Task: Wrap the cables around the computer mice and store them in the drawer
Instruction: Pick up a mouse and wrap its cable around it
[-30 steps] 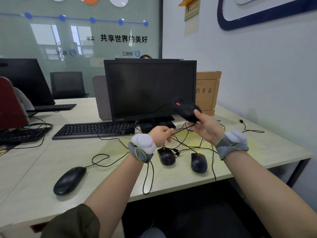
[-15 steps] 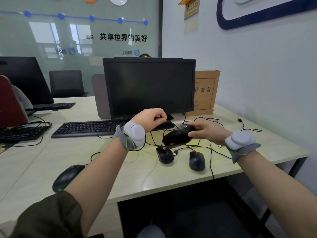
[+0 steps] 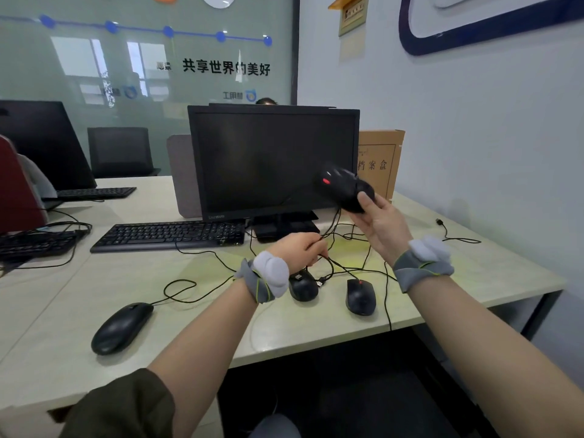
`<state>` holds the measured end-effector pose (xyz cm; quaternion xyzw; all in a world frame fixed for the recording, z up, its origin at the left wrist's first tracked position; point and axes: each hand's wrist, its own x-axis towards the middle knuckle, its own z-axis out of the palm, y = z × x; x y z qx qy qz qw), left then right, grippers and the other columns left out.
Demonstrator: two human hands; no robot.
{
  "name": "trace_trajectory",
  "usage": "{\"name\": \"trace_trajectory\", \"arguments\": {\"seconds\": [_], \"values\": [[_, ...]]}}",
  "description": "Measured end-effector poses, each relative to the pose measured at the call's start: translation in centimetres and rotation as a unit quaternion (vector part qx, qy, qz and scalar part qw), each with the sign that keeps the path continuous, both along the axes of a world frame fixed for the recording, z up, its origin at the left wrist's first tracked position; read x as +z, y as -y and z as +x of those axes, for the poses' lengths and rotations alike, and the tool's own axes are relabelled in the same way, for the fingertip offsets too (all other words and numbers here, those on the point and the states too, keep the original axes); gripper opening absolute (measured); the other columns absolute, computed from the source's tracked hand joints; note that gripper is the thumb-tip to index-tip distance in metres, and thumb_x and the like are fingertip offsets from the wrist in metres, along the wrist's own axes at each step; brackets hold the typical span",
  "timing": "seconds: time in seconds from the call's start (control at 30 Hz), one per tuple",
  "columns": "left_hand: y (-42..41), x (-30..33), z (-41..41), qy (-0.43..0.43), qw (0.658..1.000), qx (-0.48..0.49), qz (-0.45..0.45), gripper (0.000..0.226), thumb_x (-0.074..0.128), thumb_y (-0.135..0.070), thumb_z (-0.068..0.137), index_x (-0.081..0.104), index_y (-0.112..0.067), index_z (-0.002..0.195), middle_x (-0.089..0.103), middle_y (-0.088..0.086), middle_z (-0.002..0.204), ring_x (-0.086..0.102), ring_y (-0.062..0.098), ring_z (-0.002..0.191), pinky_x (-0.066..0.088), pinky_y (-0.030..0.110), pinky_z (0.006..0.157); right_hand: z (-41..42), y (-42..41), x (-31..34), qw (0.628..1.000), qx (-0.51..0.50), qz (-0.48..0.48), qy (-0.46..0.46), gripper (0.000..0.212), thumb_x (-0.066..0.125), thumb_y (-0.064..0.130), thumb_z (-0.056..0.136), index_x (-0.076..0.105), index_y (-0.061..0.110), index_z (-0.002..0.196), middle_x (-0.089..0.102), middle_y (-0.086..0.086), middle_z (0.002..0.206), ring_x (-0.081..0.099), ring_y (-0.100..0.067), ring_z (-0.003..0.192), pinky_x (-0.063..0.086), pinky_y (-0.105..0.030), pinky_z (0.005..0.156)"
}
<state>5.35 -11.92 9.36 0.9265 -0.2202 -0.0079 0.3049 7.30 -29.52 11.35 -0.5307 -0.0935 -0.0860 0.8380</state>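
A: Why is the left hand (image 3: pixel 300 248) so low, just above the surface (image 3: pixel 79 289)?

B: Its fingers are pinched on the cable (image 3: pixel 330 230), probably to keep it taut for winding.

A: And the two mice (image 3: pixel 303 287) beneath it?

B: They lie on the surface, cables loose, not yet wrapped, I'd say.

A: The right hand (image 3: pixel 379 222)?

B: Raised in front of the monitor (image 3: pixel 273 162), palm turned up, fingers clasping a black mouse (image 3: pixel 343 191) from below, tilted, its cable hanging down to the left hand. I see no drawer.
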Motion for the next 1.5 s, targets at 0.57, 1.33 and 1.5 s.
{"name": "trace_trajectory", "arguments": {"seconds": [0.57,1.33,1.5], "values": [[-3.3,3.4,0.4,0.133,0.986,-0.067,-0.068,0.006,0.069,-0.027,0.080,0.070,-0.021,0.079,0.059,-0.018,0.078,0.059,-0.003,0.075,0.046,0.012,0.074,-1.5,1.0,-0.6,0.700,0.120,-0.700,0.081,0.036,0.065,0.024,0.084,0.058,0.031,0.118,0.061,0.010,0.104,0.054,-0.009,0.097,0.036,-0.015,0.077],[0.6,0.1,-0.2,0.078,0.989,0.049,0.112,0.034,0.033,-0.034,0.098,0.055,-0.023,0.121,0.063,0.000,0.116,0.058,0.024,0.105,0.048,0.032,0.087,0.9,0.6,-1.6,0.996,-0.032,-0.077,-0.016,0.029,0.052,0.009,0.092,0.054,0.010,0.121,0.058,-0.011,0.115,0.056,-0.025,0.110,0.052,-0.024,0.082],[1.3,1.2,-0.3,0.140,0.974,0.053,0.171,0.029,0.039,-0.037,0.095,0.060,-0.026,0.113,0.066,0.000,0.109,0.060,0.024,0.096,0.051,0.034,0.078,0.6,1.5,-2.0,0.877,-0.159,-0.449,0.061,0.036,0.063,0.020,0.085,0.059,0.012,0.121,0.064,-0.008,0.114,0.058,-0.024,0.108,0.044,-0.031,0.092]]}}
